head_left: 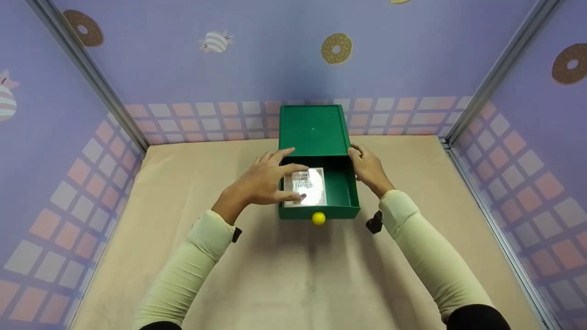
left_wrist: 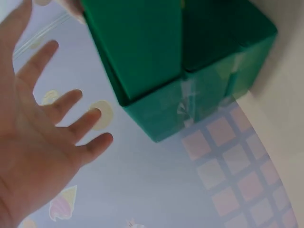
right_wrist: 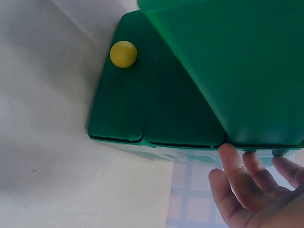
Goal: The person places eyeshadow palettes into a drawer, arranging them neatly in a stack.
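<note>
A green drawer cabinet (head_left: 313, 130) stands against the back wall with its top drawer (head_left: 293, 213) pulled out. In that drawer, to the left, lies a flat, shiny clear packet or case (head_left: 316, 183) with faint print. My left hand (head_left: 266, 181) hovers over the drawer's left part, its fingers spread; in the left wrist view no thing lies between the fingers (left_wrist: 66, 102). My right hand (head_left: 369, 167) rests on the cabinet's right side, fingertips (right_wrist: 232, 154) against its edge. A yellow knob (head_left: 318, 218) shows at the drawer's front.
Two closed drawer fronts show below in the right wrist view, one with a yellow knob (right_wrist: 123, 54). A beige cloth (head_left: 183, 183) covers the table. Patterned lilac walls (head_left: 275, 59) with metal corner rails (head_left: 500, 64) enclose the back and sides.
</note>
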Action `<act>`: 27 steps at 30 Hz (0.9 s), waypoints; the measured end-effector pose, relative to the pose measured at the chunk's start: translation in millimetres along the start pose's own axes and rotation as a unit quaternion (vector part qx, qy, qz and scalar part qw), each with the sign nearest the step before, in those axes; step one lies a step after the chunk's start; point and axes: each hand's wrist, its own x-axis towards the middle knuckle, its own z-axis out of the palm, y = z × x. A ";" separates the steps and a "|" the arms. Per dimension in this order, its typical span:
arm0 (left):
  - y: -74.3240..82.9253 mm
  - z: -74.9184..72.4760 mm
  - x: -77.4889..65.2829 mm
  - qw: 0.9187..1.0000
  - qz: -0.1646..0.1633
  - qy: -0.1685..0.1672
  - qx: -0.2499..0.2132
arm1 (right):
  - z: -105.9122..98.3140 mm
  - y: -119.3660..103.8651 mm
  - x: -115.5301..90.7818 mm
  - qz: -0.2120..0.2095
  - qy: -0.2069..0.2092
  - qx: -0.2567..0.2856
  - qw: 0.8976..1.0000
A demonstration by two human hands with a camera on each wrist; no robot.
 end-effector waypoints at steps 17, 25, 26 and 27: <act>48.0 21.6 -50.7 0.963 -0.059 0.130 -0.228 | -2.1 -4.3 -0.4 0.003 0.002 0.000 1.000; 61.9 60.2 -51.8 0.908 -0.174 0.084 -0.372 | 0.6 -3.1 -0.8 0.004 0.006 -0.001 1.000; 63.4 64.4 -51.3 0.897 -0.188 0.084 -0.390 | 1.3 -2.6 -1.1 0.004 0.006 0.000 1.000; 64.8 68.0 -51.0 0.884 -0.203 0.084 -0.412 | 2.1 -2.1 -1.5 0.005 0.005 0.001 1.000</act>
